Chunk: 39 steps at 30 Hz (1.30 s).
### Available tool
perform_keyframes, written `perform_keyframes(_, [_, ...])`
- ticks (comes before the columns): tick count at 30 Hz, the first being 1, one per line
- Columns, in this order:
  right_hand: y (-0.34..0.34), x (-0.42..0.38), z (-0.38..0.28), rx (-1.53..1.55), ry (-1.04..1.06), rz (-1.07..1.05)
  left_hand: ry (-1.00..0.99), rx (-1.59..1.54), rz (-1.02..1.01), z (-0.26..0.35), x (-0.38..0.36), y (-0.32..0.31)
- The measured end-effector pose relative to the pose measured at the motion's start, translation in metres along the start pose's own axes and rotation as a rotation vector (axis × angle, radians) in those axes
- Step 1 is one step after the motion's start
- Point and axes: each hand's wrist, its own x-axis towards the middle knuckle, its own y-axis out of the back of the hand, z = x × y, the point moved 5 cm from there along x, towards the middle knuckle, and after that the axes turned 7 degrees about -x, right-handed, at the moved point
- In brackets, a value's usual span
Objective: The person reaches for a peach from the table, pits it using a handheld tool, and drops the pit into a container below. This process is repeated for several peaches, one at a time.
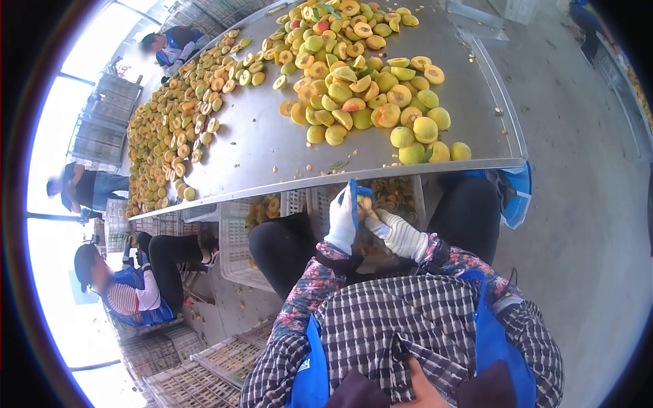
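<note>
My left hand (342, 223), in a white glove, is closed around a blue tool (354, 202) whose working end I cannot make out. Close beside it, my right hand (400, 234) wears a striped white glove and pinches a yellow peach piece (366, 209). Both hands meet below the table's near edge, above my lap. Under them, a crate (416, 197) contains cut fruit. On the metal table (252, 146) directly ahead lies a pile of whole and halved yellow peaches (371, 102).
A larger heap of peach halves (177, 122) covers the table's left side. White plastic crates (235, 248) stand below and to the left. Several people sit or stand along the left, one nearby person (139, 292) seated. A bare hand (423, 391) shows at the bottom edge.
</note>
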Motion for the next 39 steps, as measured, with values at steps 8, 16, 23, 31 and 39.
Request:
perform_keyframes(8, [0.001,-0.007,-0.005,0.183,-0.260,-0.224,0.302,0.181,-0.029,0.006,-0.003,0.000])
perform_keyframes(16, [-0.003,-0.017,0.005,0.383,-0.683,-0.402,0.043,-0.394,0.168,-0.004,-0.019,-0.005])
perform_keyframes(23, [-0.007,-0.026,0.000,0.397,-0.785,-0.607,0.310,-0.092,0.036,-0.001,-0.007,0.003])
perform_keyframes(31, [-0.013,-0.030,-0.010,1.053,-1.026,-0.598,0.270,-0.263,0.072,0.005,-0.011,-0.008])
perform_keyframes(39, [0.007,-0.021,-0.020,1.054,-0.896,-0.576,0.150,-0.598,0.244,0.032,-0.003,0.017])
